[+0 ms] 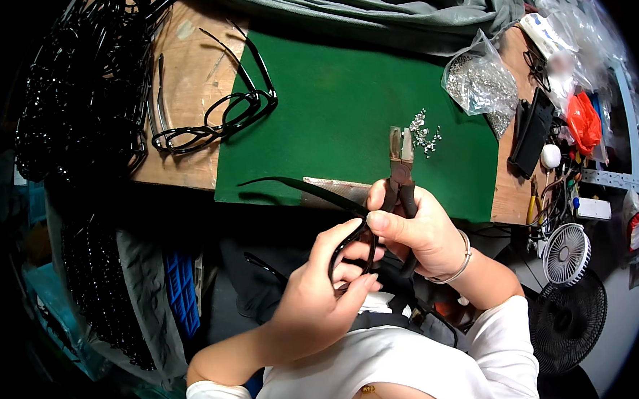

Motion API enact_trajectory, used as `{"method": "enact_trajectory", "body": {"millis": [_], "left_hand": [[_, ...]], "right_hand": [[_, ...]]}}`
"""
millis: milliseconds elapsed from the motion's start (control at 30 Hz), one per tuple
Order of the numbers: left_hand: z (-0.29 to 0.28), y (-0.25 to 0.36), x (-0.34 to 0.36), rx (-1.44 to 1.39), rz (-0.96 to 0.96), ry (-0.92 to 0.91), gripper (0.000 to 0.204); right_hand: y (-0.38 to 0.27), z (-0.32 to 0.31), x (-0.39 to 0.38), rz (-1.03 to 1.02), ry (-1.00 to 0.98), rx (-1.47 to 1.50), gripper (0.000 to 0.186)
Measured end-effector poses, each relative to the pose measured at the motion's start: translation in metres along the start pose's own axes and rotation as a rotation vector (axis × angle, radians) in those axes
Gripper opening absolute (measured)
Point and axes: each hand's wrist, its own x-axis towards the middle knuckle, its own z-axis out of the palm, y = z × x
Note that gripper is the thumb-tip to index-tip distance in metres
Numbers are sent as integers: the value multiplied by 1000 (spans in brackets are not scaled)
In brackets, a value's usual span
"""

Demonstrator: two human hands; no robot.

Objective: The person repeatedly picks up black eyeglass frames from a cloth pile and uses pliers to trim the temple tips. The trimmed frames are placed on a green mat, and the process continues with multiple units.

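A black eyeglass frame (328,193) is gripped in my left hand (313,294), fingers curled round its rims. One temple arm reaches out to the far left over the edge of the green mat (343,90); the other points left below it. My right hand (430,233) is closed on dark-handled pliers (402,172), jaws pointing away from me and slightly apart. My right thumb and a fingertip meet the frame near its hinge. Whether anything sits between the jaws is hard to make out. Small silvery pieces (424,132) lie scattered just beyond the pliers.
More black glasses (179,148) lie at the mat's left edge, beside a big heap of black frames (76,104). A clear bag of silvery pieces (483,82) rests at the right. Grey cloth (382,8) covers the back. Fans (567,255) stand at the lower right.
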Motion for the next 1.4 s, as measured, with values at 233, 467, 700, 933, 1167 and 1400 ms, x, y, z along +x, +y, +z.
{"method": "enact_trajectory", "body": {"millis": [233,467,700,933,1167,1400], "left_hand": [[-5,18,-7,-334,-109,-121,55],[-15,26,-20,-315,-160,-160,52],[-11,20,-18,-322,-178,-120,43],[-9,18,-20,-239,-195,-107,40],[0,14,-16,-208,-161,-55,40],[-6,17,-9,-203,-125,-143,42]], "right_hand": [[-1,-8,-7,81,-123,21,21],[-16,-35,-26,-90,-185,-865,23],[-28,-29,-32,-22,-424,-997,33],[-36,-21,-27,-30,-405,-1159,33],[-30,-20,-33,-124,-219,-1392,33],[-48,-44,-16,56,-382,-1131,41]]}}
